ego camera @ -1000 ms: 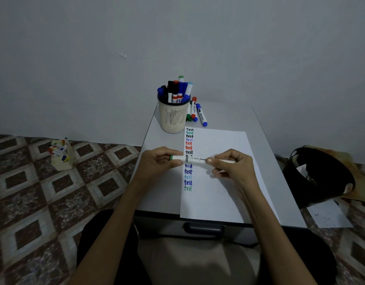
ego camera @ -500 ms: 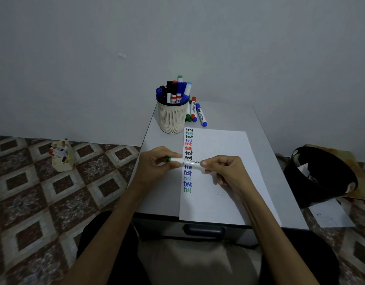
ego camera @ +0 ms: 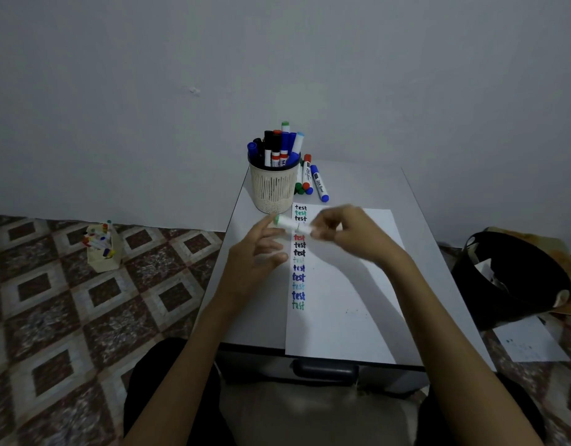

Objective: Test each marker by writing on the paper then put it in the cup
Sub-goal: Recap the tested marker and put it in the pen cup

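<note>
A white marker with a green end [ego camera: 290,223] is held level above the paper [ego camera: 348,284], blurred by motion. My right hand [ego camera: 351,235] grips its right end. My left hand [ego camera: 261,249] is beside its green end with the fingers apart, a fingertip near or touching the tip. The paper carries a column of the word "test" in several colours. The beige mesh cup [ego camera: 272,188] stands beyond the paper, full of markers. A few loose markers [ego camera: 311,180] lie on the table to the right of the cup.
The small grey table [ego camera: 422,239] has a wall right behind it. A black bin [ego camera: 509,278] sits on the floor to the right. A small beige holder with markers [ego camera: 102,249] stands on the tiled floor to the left. A sheet of paper [ego camera: 528,342] lies near the bin.
Both hands have risen toward the cup with the marker. My left hand has loosened from the marker's green end and its fingers have spread.
</note>
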`<state>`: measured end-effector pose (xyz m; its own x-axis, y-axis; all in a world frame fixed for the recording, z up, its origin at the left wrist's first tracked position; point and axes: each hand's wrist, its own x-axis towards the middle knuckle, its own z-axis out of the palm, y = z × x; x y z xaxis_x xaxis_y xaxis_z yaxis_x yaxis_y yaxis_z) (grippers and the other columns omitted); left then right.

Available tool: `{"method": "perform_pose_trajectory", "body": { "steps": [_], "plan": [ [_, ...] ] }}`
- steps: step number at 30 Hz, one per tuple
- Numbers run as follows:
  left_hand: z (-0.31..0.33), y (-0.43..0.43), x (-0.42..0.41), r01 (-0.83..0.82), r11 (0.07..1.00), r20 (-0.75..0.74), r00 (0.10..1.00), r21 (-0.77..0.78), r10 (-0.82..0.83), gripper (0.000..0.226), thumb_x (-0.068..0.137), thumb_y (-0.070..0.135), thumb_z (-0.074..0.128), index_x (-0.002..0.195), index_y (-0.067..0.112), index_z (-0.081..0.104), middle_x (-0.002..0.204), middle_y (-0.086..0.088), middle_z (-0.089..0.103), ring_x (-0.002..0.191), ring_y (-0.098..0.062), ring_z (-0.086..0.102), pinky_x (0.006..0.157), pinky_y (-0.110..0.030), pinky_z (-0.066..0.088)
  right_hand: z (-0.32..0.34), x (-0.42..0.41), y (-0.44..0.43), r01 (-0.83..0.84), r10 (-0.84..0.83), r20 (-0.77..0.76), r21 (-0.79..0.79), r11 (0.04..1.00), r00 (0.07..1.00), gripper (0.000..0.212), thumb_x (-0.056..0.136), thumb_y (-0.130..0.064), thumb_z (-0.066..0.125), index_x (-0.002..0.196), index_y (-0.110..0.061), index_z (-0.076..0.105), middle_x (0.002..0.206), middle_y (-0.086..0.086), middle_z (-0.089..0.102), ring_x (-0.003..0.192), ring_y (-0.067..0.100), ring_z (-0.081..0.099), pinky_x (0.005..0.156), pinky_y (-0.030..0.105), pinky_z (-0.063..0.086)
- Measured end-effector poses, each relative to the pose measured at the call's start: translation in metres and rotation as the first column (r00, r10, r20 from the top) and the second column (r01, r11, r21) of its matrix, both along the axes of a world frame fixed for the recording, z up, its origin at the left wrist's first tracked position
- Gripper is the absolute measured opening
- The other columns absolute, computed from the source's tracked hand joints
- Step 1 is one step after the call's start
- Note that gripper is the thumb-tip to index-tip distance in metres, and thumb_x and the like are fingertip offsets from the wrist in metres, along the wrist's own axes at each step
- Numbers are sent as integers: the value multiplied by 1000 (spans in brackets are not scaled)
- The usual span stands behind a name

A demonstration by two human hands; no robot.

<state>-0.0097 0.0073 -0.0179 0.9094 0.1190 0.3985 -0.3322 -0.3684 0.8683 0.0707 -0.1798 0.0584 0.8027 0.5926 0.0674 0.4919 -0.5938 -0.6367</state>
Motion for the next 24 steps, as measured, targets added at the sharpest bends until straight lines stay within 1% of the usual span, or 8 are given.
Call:
{"method": "perform_pose_trajectory", "body": {
  "steps": [3, 5, 7, 10, 13, 18, 21, 24],
  "plan": [
    [-6, -2, 5, 6, 981, -119, 993, 193, 17, 70, 85, 22, 66, 144, 21, 28, 131, 5, 52, 118, -5, 48, 102, -24, 35, 28, 17, 18, 151, -211, 149, 337, 929, 966, 18, 87, -14, 67, 104, -12, 63, 86, 3, 64, 71, 13, 59, 65, 28, 48],
    [-10, -3, 6, 11, 931, -80, 997, 366, 19, 60, 87, 37, 56, 140, 17, 37, 137, 0, 49, 126, -12, 42, 108, -30, 27, 47, 26, 35, 124, -256, 175, 542, 831, 951, 38, 86, -12, 67, 121, -15, 52, 81, 6, 63, 66, 17, 63, 61, 29, 55],
    [-13, -3, 8, 17, 867, -62, 998, 498, 16, 62, 84, 51, 43, 133, 15, 48, 138, -3, 48, 130, -17, 39, 112, -35, 20, 63, 35, 52, 69, -276, 220, 652, 755, 936, 58, 86, -9, 64, 138, -19, 39, 76, 11, 63, 63, 21, 65, 59, 31, 57],
    [-19, -1, 13, 11, 839, -63, 998, 544, 28, 65, 80, 58, 34, 127, 18, 55, 138, 0, 49, 131, -14, 38, 113, -34, 14, 76, 49, 75, 11, -345, 311, 728, 685, 886, 67, 86, -7, 60, 146, -18, 31, 71, 3, 60, 62, 16, 65, 62, 37, 59],
    [-20, 0, 16, 0, 835, -60, 997, 551, 40, 58, 83, 54, 41, 127, 19, 56, 138, 2, 48, 131, -12, 38, 112, -31, 12, 77, 61, 90, 2, -398, 369, 732, 681, 840, 68, 87, -6, 59, 147, -18, 28, 72, 0, 59, 62, 14, 64, 63, 40, 58],
    [-23, 1, 17, -7, 831, -46, 998, 557, 40, 65, 80, 59, 34, 125, 18, 57, 137, 2, 49, 130, -13, 39, 111, -30, 13, 56, 71, 99, 42, -321, 423, 549, 835, 847, 70, 83, -3, 62, 144, -24, 35, 65, 10, 62, 59, 18, 61, 61, 28, 54],
    [-23, 1, 17, -11, 834, -45, 998, 552, 42, 65, 81, 59, 34, 125, 18, 57, 137, 2, 49, 130, -12, 39, 111, -28, 12, 32, 74, 102, 114, -307, 511, 374, 921, 803, 44, 83, -6, 60, 125, -15, 52, 76, 7, 61, 74, 20, 56, 64, 38, 51],
    [-23, 0, 18, 0, 838, -52, 998, 546, 34, 66, 80, 59, 34, 124, 16, 58, 137, 1, 50, 130, -13, 40, 111, -27, 12, 12, 77, 102, 107, -303, 564, 353, 929, 768, 36, 84, -4, 55, 120, -10, 59, 87, 8, 57, 88, 21, 46, 69, 40, 47]
  ]
}}
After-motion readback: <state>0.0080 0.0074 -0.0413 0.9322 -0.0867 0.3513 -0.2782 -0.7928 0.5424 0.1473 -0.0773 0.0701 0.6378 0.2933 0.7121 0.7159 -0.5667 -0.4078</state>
